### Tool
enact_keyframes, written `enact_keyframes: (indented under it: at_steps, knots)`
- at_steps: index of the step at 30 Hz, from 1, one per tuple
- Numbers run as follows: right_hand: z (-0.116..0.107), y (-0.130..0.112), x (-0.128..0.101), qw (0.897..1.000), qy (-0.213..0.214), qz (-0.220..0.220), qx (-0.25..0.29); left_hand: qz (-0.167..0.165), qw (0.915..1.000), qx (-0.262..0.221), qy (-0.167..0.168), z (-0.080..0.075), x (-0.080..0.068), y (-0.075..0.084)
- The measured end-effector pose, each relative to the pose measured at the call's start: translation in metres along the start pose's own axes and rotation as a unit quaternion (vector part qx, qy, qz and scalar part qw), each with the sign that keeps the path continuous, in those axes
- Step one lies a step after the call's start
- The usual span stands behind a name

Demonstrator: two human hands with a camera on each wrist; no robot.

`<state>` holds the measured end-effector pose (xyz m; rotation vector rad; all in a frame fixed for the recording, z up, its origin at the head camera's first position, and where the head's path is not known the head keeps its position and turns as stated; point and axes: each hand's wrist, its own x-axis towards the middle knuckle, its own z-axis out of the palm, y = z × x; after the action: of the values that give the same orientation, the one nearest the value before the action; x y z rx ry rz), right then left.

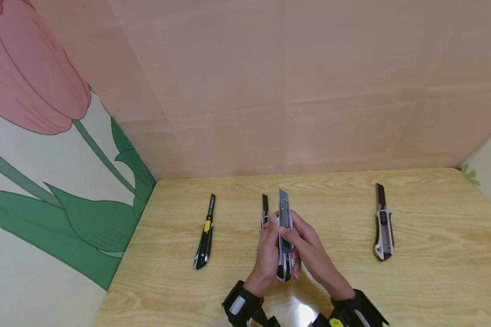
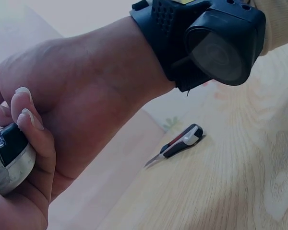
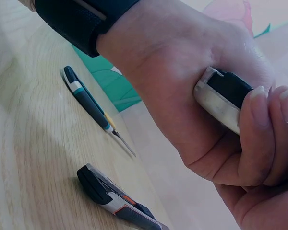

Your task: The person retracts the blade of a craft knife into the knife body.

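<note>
Both hands hold a large silver-and-black utility knife (image 1: pixel 287 249) over the middle of the table, its broad blade pointing away from the body. My left hand (image 1: pixel 266 260) grips the handle from the left, thumb along its side. From the right, my right hand (image 1: pixel 314 250) holds it too, with the thumb lying across the top of the handle. Curled fingers wrap the knife's rounded butt end (image 2: pixel 12 165) in the left wrist view. The right wrist view shows the same butt end (image 3: pixel 221 100) against the palm. Behind the hands lies a smaller utility knife (image 1: pixel 265 206), partly hidden.
A slim black utility knife with a yellow slider (image 1: pixel 204 236) lies on the left of the wooden table (image 1: pixel 155 281). Another grey-and-black utility knife (image 1: pixel 383 234) lies on the right, blade out. A pinkish cloth (image 1: pixel 286 91) hangs behind the table.
</note>
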<state>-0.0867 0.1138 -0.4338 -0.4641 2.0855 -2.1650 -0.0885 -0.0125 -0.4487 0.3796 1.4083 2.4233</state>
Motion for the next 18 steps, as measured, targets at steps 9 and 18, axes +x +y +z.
enact_keyframes:
  at_steps: [9, 18]
  knots:
    - [-0.001, -0.0007, -0.0006, 1.0, 0.008, -0.01, 0.007, 0.004, 0.9983, -0.033, -0.049, 0.0012, 0.0014, -0.0018]
    - [-0.0021, 0.0005, -0.0012, 1.0, 0.002, -0.019, 0.0, -0.002, 0.9981, -0.036, -0.049, 0.0013, -0.0005, -0.0017]
